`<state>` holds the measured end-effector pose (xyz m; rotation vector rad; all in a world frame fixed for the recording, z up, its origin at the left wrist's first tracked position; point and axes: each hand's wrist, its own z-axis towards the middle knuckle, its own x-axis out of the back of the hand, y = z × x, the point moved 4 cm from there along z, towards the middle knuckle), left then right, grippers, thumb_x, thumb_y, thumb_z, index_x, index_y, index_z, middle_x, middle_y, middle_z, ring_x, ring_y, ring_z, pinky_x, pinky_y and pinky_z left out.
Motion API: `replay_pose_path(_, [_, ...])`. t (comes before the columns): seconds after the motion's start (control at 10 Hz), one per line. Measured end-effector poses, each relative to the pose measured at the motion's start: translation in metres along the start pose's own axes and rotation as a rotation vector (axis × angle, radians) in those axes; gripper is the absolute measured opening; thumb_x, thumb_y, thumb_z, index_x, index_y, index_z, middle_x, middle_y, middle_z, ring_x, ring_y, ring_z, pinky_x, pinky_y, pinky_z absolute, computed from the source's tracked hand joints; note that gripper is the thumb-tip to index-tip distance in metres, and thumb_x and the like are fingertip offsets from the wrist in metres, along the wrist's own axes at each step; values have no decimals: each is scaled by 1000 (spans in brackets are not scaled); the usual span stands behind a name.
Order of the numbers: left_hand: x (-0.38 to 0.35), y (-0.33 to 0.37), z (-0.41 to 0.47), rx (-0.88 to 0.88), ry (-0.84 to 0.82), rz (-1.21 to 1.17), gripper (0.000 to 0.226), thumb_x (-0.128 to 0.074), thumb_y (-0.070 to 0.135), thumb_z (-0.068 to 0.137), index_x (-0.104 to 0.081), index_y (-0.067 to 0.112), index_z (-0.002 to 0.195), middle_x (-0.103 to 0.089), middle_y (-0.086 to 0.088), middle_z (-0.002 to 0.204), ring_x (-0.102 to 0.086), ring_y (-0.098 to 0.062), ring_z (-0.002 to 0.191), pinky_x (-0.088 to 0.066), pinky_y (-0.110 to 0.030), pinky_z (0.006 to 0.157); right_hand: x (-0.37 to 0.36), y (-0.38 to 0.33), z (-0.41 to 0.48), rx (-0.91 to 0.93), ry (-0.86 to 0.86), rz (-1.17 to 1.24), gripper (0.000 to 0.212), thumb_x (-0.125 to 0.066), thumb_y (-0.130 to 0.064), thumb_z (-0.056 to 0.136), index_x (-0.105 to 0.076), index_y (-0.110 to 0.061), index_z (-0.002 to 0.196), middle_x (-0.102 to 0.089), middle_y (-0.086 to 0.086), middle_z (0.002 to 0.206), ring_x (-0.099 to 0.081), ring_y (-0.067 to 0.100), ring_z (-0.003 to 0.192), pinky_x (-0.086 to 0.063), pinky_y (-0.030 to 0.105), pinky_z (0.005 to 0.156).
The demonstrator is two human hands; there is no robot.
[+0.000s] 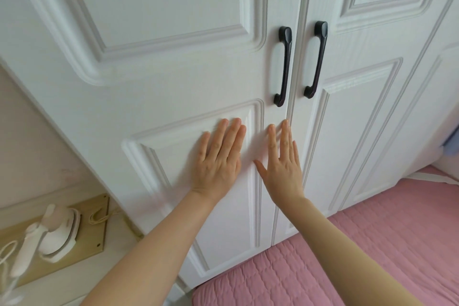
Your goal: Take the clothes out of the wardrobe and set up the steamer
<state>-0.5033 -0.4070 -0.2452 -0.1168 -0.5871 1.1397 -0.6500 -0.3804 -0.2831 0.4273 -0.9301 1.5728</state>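
So the wardrobe (pixel 173 62) is shut tight right now, both white panelled doors closed, meaning the clothes are somewhere inside and out of sight. The doors look like stiff, light painted board, nothing fragile, and the obvious place to grab is the pair of black handles – the left handle (pixel 283 67) and the right handle (pixel 316 59) sit just beside the centre seam. Neither hand is on them yet. The left hand (pixel 218 159) lies flat on the lower panel of the left door, fingers straight and close together, holding nothing. The right hand (pixel 283 164) is flat too, fingers spread a bit, thumb out, near the seam – empty as well. The steamer (pixel 53 231) is lying on a wooden board (pixel 96 208) down at the left, small plastic thing, probably light, cord trailing off it. Pink bed cover (pixel 360 243) sits right against the doors.
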Motion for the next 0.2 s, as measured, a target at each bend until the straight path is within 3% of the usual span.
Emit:
replay_pose_path(0.1, [21,-6,2,-39,-118,-84,54,-42,24,98,-30,9,149,-24,-5,157,-19,-25,146,-19,-47,117,12,-19,-8,-46,-63,40,97,-65,-31,88,7,-13,152,15,17,158,0,30,148,-22,43,118])
replay_pose_path(0.2, [37,-19,-17,-76,-227,-133,54,-35,26,100,-27,6,149,-18,-6,159,-12,-25,147,-14,-48,119,23,-34,-19,-105,-120,-13,91,-60,-28,91,6,-11,152,12,16,159,3,30,148,-15,45,119])
